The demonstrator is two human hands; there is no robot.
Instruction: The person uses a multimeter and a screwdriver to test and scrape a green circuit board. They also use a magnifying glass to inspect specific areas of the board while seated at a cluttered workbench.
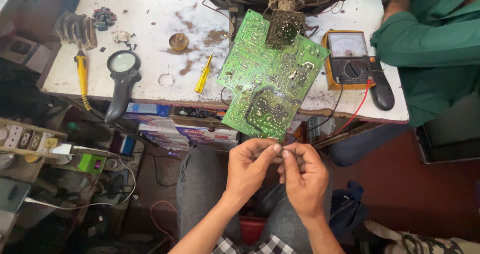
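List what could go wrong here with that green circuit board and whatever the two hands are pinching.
1. The green circuit board leans tilted past the table edge, apparently held only by its wiring; it could slip or strain the wires.
2. The left hand and right hand pinch something too small to identify over the lap; dropped, it might vanish in the clutter below.
3. The multimeter leads hang off the edge and could snag.

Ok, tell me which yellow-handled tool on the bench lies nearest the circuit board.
The small yellow screwdriver, just left of the green circuit board. The soldering iron with the yellow handle lies far off by the bench's left edge.
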